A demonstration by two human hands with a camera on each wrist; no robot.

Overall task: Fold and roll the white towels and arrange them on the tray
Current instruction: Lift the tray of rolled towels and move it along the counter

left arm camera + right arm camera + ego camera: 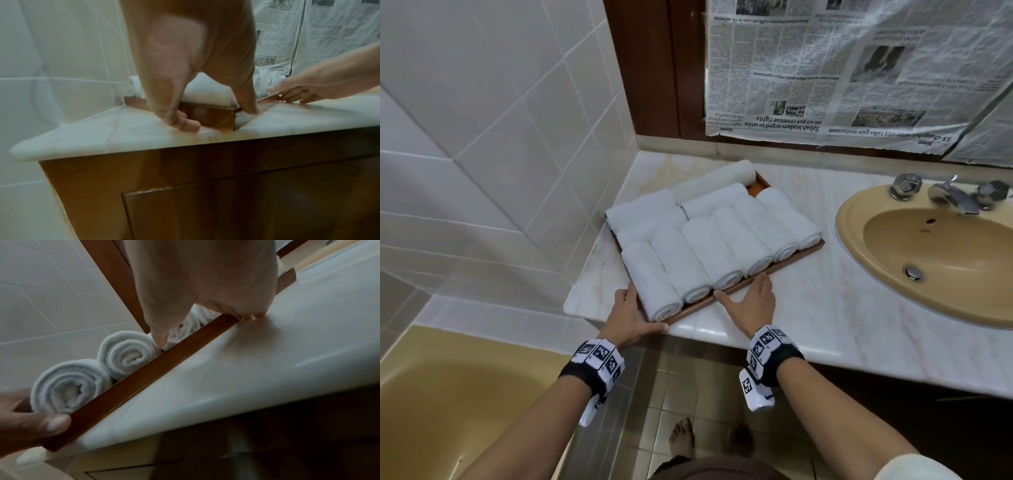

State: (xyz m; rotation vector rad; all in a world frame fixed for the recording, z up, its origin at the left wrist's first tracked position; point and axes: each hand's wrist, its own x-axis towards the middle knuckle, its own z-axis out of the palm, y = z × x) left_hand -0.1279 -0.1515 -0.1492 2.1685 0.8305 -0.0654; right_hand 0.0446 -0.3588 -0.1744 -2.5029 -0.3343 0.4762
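A wooden tray (798, 255) stands on the marble counter (825, 308), filled with several rolled white towels (698, 253). My left hand (633, 315) holds the tray's near left corner, thumb along the front rim and fingers down the left side. In the left wrist view the left hand (195, 65) straddles the tray's corner (209, 115). My right hand (750, 305) lies flat on the counter, its straight fingers against the front rim. In the right wrist view the right hand (205, 280) has its thumb reaching over the tray rim (154, 365) beside the towel ends (123, 353).
A tan sink (928, 253) with a chrome tap (952, 195) is set into the counter to the right. Newspaper (842, 68) covers the panel behind. A tiled wall (482, 137) stands close on the tray's left, above a tan bathtub (448, 394). A wooden cabinet (205, 186) sits under the counter.
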